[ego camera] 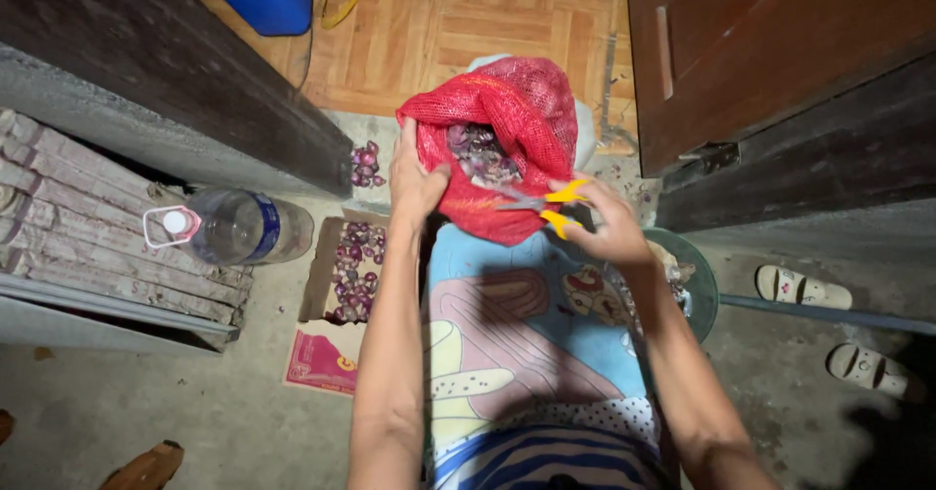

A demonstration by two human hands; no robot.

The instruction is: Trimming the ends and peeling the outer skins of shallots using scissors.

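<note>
Hands number two, both at one red mesh sack (517,110) of small purple onions that rests at the far end of the person's lap. Left hand (417,180) is closed on the sack's rim, holding the mouth open. Right hand (606,222) is closed on one pair of scissors (546,205) with yellow handles, the blades pointing into the sack's opening. One open cardboard box (343,285) on the floor to the left holds many more purple onions, too many to count, and a small loose heap of onions (367,164) lies beyond it. One clear plastic bottle (239,227) lies on its side near the box. One green bowl (704,290) sits by the right arm, and two pale sandals (801,287) lie further right
</note>
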